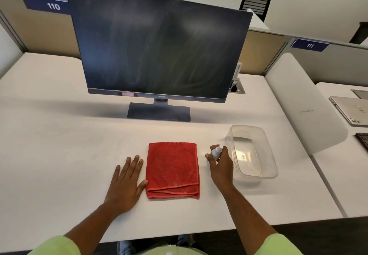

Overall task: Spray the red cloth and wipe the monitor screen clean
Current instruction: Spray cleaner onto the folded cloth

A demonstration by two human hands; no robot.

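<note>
- My left hand (127, 183) lies flat on the white desk (59, 155) in the lower middle of the frame, fingers straight and a little spread, holding nothing
- Its thumb reaches toward the lower left edge of the red cloth (172, 170) and looks to be just touching it
- The red cloth is folded into a rectangle and lies flat on the desk at lower centre, between my two hands, with its folded edges stacked along the near side
- My right hand (220, 165) is just right of the cloth, fingers curled round a small white spray bottle (216, 152), clamped on it
- The bottle stands roughly upright in my grip with its nozzle at the top; I cannot tell whether its base touches the desk
- A clear plastic container (256, 173) sits on the desk just right of my right hand, in the lower right part of the frame
- The monitor (159, 43) stands on its dark base in the upper middle of the frame, well behind the cloth; its dark screen is off and shows pale smears and streaks
- A closed silver laptop (350, 109) rests on the neighbouring desk at the right edge of the frame
- Blue labels reading 110 (53, 6) and 111 (310, 45) are fixed on the partitions at upper left and upper right
- My light green sleeves (57, 244) show along the bottom edge
</note>
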